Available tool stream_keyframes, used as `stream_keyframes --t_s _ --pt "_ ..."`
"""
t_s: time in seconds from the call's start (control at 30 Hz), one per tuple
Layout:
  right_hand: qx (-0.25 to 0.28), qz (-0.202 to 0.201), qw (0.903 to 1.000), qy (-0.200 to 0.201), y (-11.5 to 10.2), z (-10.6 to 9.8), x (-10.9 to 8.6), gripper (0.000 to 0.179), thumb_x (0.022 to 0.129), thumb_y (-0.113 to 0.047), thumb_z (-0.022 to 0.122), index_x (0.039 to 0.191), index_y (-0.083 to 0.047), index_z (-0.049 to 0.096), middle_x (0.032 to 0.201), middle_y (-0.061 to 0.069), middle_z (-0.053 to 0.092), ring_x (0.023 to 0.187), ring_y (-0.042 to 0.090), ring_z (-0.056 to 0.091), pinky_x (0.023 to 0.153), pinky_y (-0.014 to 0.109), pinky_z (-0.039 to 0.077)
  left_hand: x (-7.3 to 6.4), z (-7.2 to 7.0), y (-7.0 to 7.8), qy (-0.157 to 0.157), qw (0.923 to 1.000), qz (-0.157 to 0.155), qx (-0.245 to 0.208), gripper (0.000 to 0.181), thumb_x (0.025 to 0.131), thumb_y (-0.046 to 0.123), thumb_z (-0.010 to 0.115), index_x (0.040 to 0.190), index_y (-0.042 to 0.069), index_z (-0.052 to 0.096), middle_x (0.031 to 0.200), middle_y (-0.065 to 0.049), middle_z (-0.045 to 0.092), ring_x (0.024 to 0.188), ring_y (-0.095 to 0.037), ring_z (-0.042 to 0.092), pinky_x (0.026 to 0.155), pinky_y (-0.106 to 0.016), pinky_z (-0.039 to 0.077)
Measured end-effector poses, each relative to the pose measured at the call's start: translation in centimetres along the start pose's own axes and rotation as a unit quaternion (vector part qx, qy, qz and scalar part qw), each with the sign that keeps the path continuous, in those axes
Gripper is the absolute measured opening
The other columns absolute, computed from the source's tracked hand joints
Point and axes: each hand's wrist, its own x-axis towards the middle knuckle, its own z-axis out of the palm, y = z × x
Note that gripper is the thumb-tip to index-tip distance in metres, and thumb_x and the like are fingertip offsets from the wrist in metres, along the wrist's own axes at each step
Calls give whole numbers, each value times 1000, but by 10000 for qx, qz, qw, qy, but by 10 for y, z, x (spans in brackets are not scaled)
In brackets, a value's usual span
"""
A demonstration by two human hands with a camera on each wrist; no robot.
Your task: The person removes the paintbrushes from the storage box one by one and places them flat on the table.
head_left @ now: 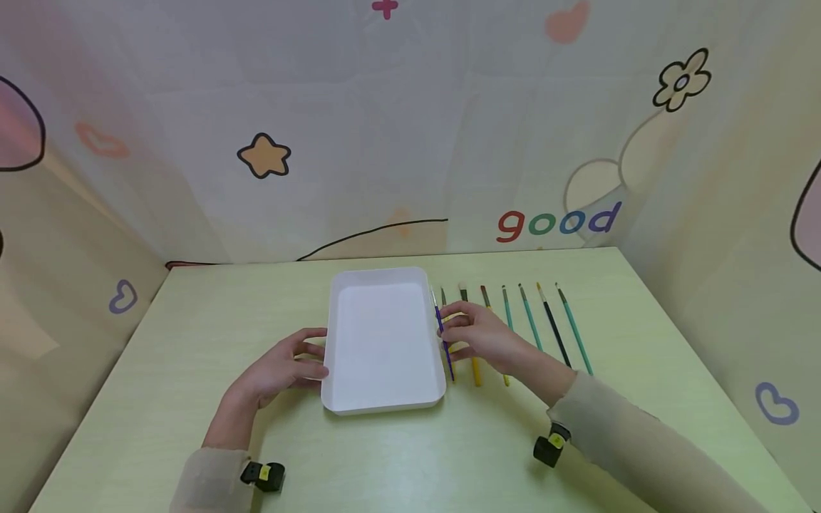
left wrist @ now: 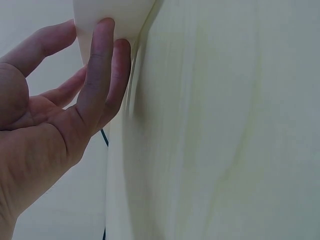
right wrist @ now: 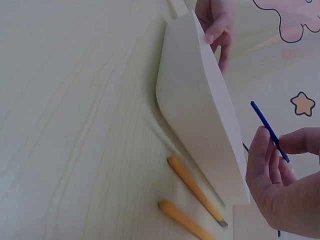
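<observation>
A shallow white rectangular tray (head_left: 385, 335) lies on the table between the two hands. At its left side my left hand (head_left: 288, 367) touches the outer wall, fingertips against the tray near the rim, as the left wrist view shows. My right hand (head_left: 490, 338) pinches a thin paintbrush with a blue-purple handle (right wrist: 265, 120) between thumb and fingers. That brush stands slanted beside the tray's right rim in the head view, bristle end pointing away. Below the hand, the right wrist view shows two orange-yellow brush handles (right wrist: 192, 182) on the table.
Right of the tray several paintbrushes lie in a row, bristles to the back: yellow-handled ones (head_left: 476, 372), teal ones (head_left: 529, 317) and a black one (head_left: 555, 333). My right forearm passes over some of their handles. A printed curtain (head_left: 385, 142) hangs behind the pale wooden table (head_left: 410, 456).
</observation>
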Motion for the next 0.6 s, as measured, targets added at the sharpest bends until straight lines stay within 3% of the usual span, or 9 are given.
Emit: stream_keyframes --t_s 0.27,0.6 --pt "-274 84 9994 214 5 -29 -10 40 101 -2 59 138 3 47 122 27 59 104 33 64 85 42 61 2 1 -1 -18 10000 -16 3 74 92 -3 69 156 1 32 132 -28 51 103 -33 66 87 -46 60" --pt "-57 177 9993 334 19 -58 -20 44 104 -7 56 143 7 41 124 28 57 107 34 61 83 38 60 2 -1 -3 -108 9999 91 -9 75 92 -1 69 156 0 30 132 -28 50 102 -33 65 87 -46 59"
